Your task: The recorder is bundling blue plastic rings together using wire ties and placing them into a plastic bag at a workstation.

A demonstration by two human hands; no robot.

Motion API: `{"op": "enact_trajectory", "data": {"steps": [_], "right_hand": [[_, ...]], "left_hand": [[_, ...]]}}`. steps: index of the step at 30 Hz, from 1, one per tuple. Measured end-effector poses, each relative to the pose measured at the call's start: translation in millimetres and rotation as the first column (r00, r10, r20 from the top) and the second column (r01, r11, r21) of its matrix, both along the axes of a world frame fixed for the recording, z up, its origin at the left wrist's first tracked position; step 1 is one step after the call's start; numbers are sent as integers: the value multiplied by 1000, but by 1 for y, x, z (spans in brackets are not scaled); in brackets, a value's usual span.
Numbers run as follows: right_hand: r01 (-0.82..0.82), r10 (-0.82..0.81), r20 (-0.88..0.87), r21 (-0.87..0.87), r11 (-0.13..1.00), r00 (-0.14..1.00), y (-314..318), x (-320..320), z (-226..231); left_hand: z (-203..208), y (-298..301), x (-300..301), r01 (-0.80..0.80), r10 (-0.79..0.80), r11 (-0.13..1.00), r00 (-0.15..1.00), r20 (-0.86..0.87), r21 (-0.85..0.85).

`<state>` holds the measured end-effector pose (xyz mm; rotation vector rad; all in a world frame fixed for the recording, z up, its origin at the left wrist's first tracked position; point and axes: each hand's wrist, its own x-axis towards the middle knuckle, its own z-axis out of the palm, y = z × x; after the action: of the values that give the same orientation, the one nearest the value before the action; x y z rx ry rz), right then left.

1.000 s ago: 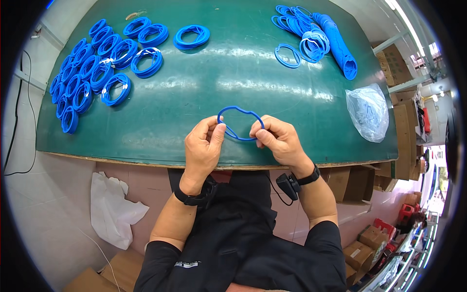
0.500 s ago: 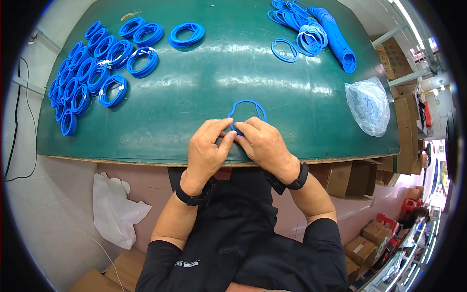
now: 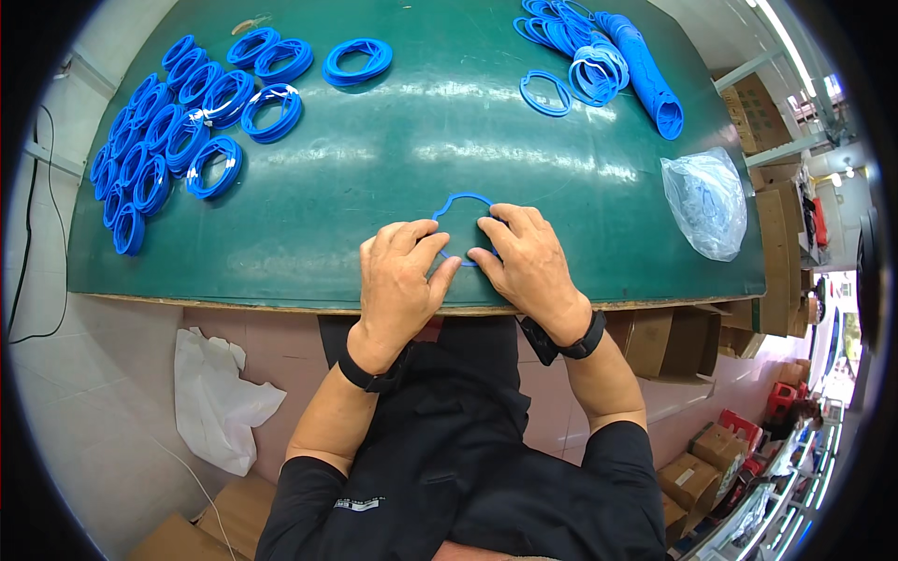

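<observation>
A thin blue ring [image 3: 463,195] lies on the green table near its front edge, its outline slightly bent at the upper left. At its left side my left hand [image 3: 398,271] has curled fingers and thumb on the ring. My right hand [image 3: 533,266] grips the opposite side the same way, thumb at the lower edge. The fingers cover parts of both sides of the ring. Between the hands, the top arc and a short piece of the bottom show.
Many coiled blue ring bundles [image 3: 271,114] stand at the left, some with white ties. Loose blue rings [image 3: 599,75] and a long blue roll [image 3: 641,70] lie far right. A clear plastic bag [image 3: 706,204] rests at the right edge. Cardboard boxes [image 3: 664,341] sit below the table.
My hands have moved apart from close together, left hand to the left and right hand to the right. The ring is now spread wider between them.
</observation>
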<state>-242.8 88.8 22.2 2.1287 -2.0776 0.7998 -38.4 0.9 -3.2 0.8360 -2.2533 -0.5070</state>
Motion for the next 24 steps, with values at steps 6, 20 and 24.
{"op": "enact_trajectory", "data": {"steps": [6, 20, 24], "right_hand": [[-41, 21, 123, 160, 986, 992, 4, -1, 2], [-84, 88, 77, -64, 994, 993, -27, 16, -15], [-79, 84, 72, -70, 994, 994, -29, 17, -17]], "left_hand": [[0, 0, 2, -28, 29, 999, 1000, 6, -25], [-1, -4, 9, 88, -87, 996, 996, 25, -14], [-2, -4, 11, 79, -79, 997, 996, 28, -8]]}}
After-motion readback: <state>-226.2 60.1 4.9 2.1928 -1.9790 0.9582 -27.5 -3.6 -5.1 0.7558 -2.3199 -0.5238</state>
